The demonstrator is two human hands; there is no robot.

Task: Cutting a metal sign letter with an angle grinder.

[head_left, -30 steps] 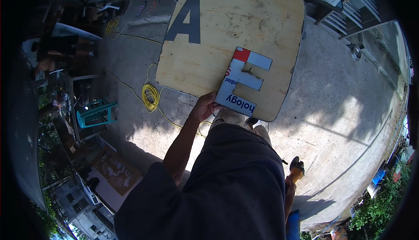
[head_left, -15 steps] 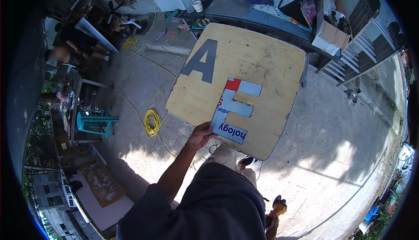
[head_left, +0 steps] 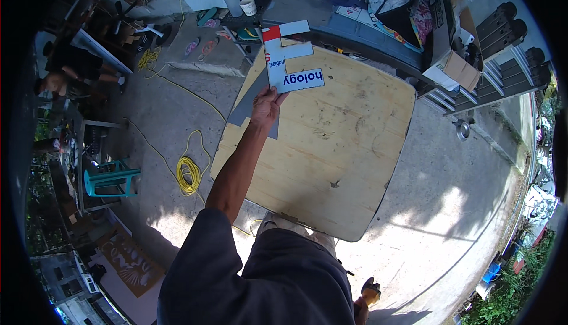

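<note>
while above the plywood sheet (head_left: 343, 147), left hand (head_left: 265, 105) grips cut-out letter (head_left: 288, 59).

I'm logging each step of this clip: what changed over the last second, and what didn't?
The left hand kept its grip on the E-shaped cut-out and carried it forward, from the plywood board's near edge to beyond its far edge, partly covering the grey letter. The plywood board and yellow cord coil stayed put on the concrete. The right hand is low in the picture, its grip unclear.

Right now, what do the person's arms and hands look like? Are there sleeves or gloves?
Only the left arm shows: a short dark blue-grey sleeve ends near the elbow, the forearm is bare, and the left hand wears no glove. No watch shows.
</note>
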